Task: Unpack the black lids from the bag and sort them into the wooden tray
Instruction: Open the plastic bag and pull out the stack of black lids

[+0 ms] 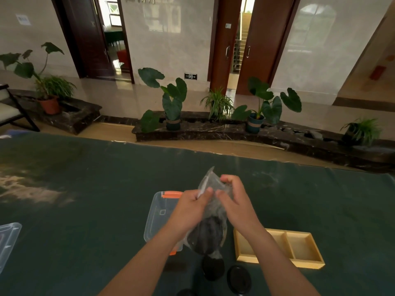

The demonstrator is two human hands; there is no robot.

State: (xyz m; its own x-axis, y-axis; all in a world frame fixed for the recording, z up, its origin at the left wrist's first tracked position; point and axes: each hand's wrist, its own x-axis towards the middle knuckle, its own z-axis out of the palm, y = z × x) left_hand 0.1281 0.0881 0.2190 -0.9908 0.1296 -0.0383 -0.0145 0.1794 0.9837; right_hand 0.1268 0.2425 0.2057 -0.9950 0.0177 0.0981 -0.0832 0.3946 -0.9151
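Bag (210,210): thin clear film, held upright above the counter (85,189), centre; soft, crinkly, likely slippery.
Left hand (191,207): grip pinched shut on the bag's top edge.
Right hand (232,201): fingers closed on the opposite edge (mouth seemingly being parted).
Lids (208,233): dark, bunched low in the bag; probably light, rigid; two loose lids (239,279) near.
Tray (299,248): right, empty.

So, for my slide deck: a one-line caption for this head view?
Both hands pull open a clear bag of black lids beside a wooden tray.
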